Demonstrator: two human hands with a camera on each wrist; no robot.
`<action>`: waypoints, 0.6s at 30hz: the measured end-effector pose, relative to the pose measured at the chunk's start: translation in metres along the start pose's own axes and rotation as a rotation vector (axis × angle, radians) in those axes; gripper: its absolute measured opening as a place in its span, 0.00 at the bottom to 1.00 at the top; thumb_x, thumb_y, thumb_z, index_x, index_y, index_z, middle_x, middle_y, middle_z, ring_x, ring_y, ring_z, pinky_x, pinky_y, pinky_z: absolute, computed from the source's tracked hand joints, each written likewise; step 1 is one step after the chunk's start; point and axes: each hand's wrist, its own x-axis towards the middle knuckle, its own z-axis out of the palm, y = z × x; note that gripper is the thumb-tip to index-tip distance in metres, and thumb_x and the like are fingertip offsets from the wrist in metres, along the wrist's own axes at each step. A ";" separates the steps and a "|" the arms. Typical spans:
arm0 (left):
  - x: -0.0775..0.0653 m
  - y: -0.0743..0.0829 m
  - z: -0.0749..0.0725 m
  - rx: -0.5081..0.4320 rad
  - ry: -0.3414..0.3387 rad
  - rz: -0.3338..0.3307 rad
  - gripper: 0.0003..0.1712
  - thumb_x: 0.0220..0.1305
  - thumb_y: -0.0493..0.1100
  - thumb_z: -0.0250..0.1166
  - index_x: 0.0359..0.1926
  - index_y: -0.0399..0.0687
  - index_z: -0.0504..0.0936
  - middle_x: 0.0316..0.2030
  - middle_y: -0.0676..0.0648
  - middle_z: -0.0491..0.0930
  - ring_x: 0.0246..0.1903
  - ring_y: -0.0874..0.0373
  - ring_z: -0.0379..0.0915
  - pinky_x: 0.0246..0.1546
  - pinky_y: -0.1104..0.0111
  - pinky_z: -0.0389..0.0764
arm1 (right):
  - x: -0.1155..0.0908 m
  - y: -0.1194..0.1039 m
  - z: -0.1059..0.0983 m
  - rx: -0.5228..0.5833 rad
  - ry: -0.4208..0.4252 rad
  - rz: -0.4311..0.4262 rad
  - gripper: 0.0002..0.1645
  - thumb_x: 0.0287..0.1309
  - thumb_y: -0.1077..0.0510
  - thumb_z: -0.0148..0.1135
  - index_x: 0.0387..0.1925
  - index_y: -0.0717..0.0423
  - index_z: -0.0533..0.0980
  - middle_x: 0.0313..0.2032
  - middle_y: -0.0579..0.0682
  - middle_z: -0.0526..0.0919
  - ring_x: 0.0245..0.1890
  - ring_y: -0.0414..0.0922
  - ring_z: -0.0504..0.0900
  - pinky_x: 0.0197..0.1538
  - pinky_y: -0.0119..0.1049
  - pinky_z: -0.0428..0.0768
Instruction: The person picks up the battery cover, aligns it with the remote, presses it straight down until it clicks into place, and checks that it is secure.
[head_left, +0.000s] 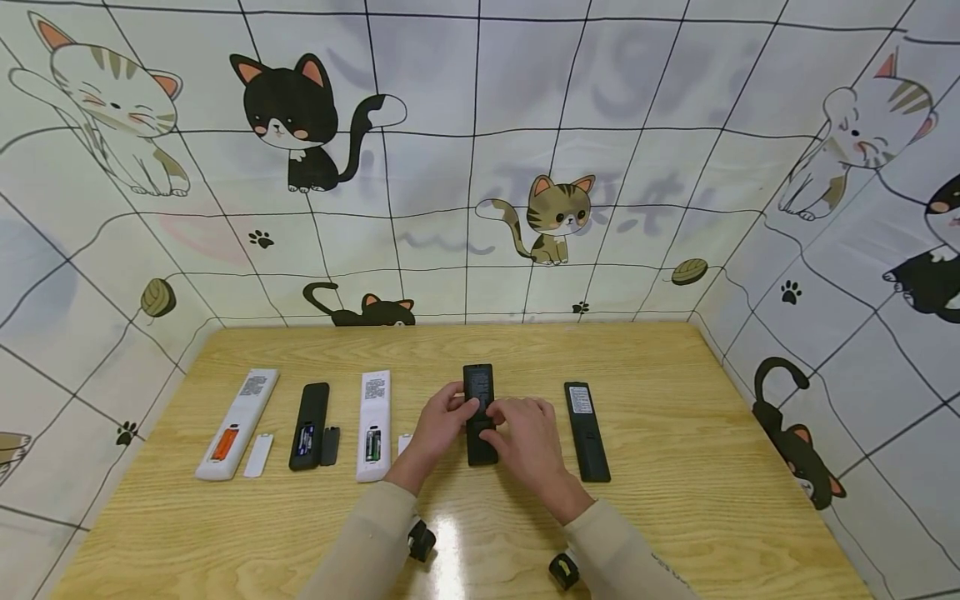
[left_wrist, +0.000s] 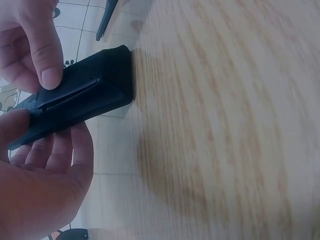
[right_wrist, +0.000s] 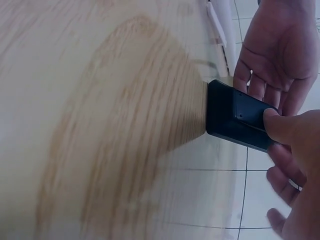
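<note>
A black remote control (head_left: 478,380) is held back side up over the middle of the table. My left hand (head_left: 435,433) grips it along its left edge, thumb on the near face and fingers underneath, as the left wrist view shows. From the other side my right hand (head_left: 531,437) has its thumb on the remote's battery cover (left_wrist: 75,82), with the index finger curled close by. One end of the cover stands raised, leaving a narrow slit along its side. In the right wrist view the remote's lower end (right_wrist: 218,107) is right at the tabletop.
To the left lie a white remote (head_left: 247,404), its loose cover (head_left: 258,456), a black remote (head_left: 315,404) with its cover (head_left: 330,447), and another white remote (head_left: 375,411) showing batteries. A further black remote (head_left: 588,437) lies right. Cat-print cloth (head_left: 435,167) walls the table's back and sides.
</note>
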 end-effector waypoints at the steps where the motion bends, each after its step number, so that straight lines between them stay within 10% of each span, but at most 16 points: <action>1: 0.000 0.000 0.000 0.001 0.000 0.001 0.20 0.67 0.40 0.53 0.59 0.41 0.68 0.49 0.34 0.77 0.47 0.41 0.75 0.47 0.52 0.75 | 0.000 0.000 0.000 0.019 -0.009 0.030 0.20 0.45 0.45 0.69 0.40 0.44 0.75 0.30 0.38 0.79 0.35 0.40 0.74 0.54 0.45 0.63; 18: 0.018 -0.029 -0.001 0.055 0.057 0.012 0.20 0.64 0.47 0.57 0.57 0.52 0.72 0.46 0.42 0.77 0.41 0.54 0.74 0.43 0.59 0.77 | 0.001 0.002 -0.004 0.235 -0.185 0.209 0.22 0.50 0.41 0.64 0.45 0.47 0.77 0.33 0.44 0.81 0.33 0.41 0.75 0.40 0.40 0.68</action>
